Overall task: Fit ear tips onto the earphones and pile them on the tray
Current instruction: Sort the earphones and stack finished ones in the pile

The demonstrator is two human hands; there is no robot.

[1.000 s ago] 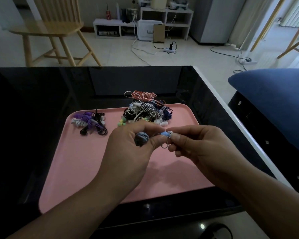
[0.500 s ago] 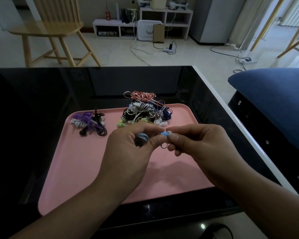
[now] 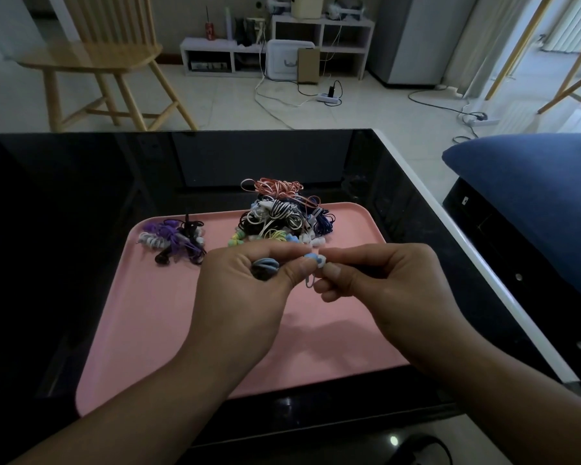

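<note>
Over the pink tray [image 3: 155, 330], both hands stay put: left hand [image 3: 245, 297] still pinches the blue earphone [image 3: 311, 258], right hand [image 3: 383, 290] the ear tip [image 3: 322, 261].

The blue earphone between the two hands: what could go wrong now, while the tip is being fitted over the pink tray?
1. The small tip, pinched by the right hand, could slip out and fall onto the tray or roll onto the dark table.
2. The coiled blue cord in the left hand may loosen and tangle.
3. It could end in the wrong pile.
</note>
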